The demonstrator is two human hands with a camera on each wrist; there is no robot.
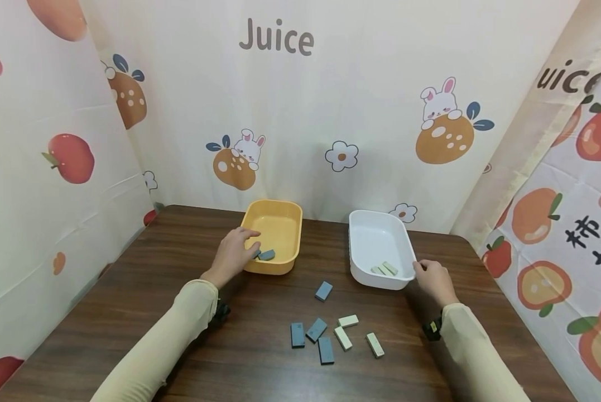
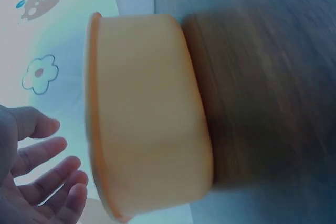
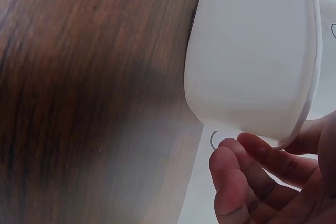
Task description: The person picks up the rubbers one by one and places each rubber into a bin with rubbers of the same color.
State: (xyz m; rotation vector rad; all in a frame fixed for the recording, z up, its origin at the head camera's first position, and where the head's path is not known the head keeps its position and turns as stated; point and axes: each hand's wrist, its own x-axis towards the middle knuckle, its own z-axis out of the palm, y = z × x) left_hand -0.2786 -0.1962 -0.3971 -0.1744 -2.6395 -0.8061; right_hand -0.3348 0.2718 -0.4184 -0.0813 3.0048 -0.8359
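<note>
My left hand (image 1: 235, 253) hovers at the near left corner of the yellow bin (image 1: 294, 245), thumb and fingers apart and nothing between them. Two small blue-grey blocks (image 1: 267, 255) lie in that bin, one partly hidden behind the hand. In the left wrist view, the loosely bent fingers (image 2: 52, 174) are beside the bin's rim. At the near right corner of the white bin (image 1: 375, 279), my right hand (image 1: 434, 281) pinches the rim between thumb and fingers, as the right wrist view shows with the bin's outer wall (image 3: 252, 51). Pale green blocks (image 1: 389, 268) lie inside it.
Several blue-grey blocks (image 1: 297, 335) lie scattered on the dark wooden table (image 1: 260, 357) in front of the bins. Three pale green blocks (image 1: 375, 345) lie to their right. A printed curtain (image 1: 290, 100) hangs behind the table and along both sides.
</note>
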